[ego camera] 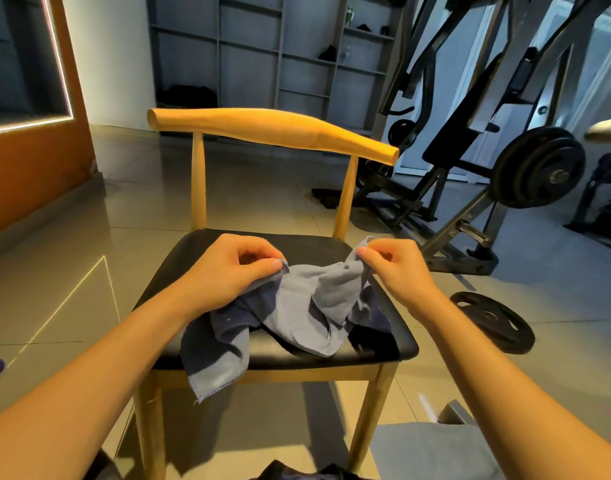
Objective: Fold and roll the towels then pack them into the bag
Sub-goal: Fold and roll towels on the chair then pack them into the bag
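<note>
**Towel, grey-blue: corners pinched, ready to spread**

Item: grey-blue towel (297, 306), crumpled on the black chair seat (311, 244), with one corner hanging over the front edge at 7 o'clock.
Left hand (235, 268): thumb and forefinger pinch a top corner at the towel's 10 o'clock, other fingers curled.
Right hand (397, 265): same pinch on the opposite corner, at 2 o'clock.
Step, as judged: opening the towel flat before the first fold.
Handling: draw the corners apart toward 9 and 3 until the top hem runs taut. Lift to shake out the middle twist, then lay the towel square with hems matched.
Bag: not identifiable.
</note>
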{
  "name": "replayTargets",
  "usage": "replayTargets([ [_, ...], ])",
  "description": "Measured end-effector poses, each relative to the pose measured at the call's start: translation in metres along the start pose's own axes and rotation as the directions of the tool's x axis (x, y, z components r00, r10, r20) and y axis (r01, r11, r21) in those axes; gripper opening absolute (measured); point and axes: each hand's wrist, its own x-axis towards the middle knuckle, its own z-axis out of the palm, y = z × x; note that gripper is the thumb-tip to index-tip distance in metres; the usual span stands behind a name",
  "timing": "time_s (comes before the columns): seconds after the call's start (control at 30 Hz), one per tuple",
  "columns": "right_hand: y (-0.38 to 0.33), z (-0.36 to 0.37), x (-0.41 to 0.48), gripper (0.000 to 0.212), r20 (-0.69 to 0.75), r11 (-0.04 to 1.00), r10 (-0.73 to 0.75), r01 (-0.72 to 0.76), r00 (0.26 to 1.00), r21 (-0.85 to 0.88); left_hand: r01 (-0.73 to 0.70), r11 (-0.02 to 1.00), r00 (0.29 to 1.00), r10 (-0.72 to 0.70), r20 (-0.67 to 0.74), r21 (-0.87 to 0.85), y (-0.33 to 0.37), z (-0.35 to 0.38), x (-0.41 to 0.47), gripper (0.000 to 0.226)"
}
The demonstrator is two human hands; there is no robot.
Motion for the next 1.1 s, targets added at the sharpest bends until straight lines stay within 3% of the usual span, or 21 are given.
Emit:
replayTargets([
  [0.1,-0.003,-0.005,-0.009,0.020,-0.016,0.932,0.153,-0.139,0.988,0.334,-0.007,0.995,0.996,0.016,0.085,-0.101,0.022,0.002,0.004,0.016],
  [0.23,-0.007,-0.016,-0.016,0.027,0.104,0.814,0.256,-0.273,0.961,0.513,-0.005,0.986,0.964,0.050,0.263,-0.168,0.052,0.011,0.022,0.015],
  [0.43,0.009,-0.025,-0.025,0.030,0.203,0.865,0.115,-0.199,0.972,0.461,-0.126,0.991,0.942,0.108,0.318,0.035,0.061,0.045,0.065,0.010],
  [0.57,0.013,-0.023,-0.029,0.033,0.228,0.896,0.062,-0.155,0.972,0.417,-0.111,0.993,0.957,0.116,0.267,-0.032,0.051,0.064,0.078,0.011],
  [0.7,0.013,-0.018,-0.021,0.013,0.225,0.898,0.066,-0.156,0.972,0.411,-0.076,0.994,0.964,0.092,0.249,-0.074,0.042,0.072,0.083,0.011],
  [0.97,0.015,-0.013,-0.011,0.030,0.225,0.903,0.040,-0.132,0.974,0.409,0.029,0.985,0.963,0.019,0.270,-0.172,0.031,0.072,0.089,0.011],
  [1.1,0.012,-0.014,-0.010,0.023,0.137,0.963,0.027,-0.063,0.990,0.264,0.052,0.979,0.956,0.008,0.292,-0.197,0.030,0.070,0.088,0.010],
])
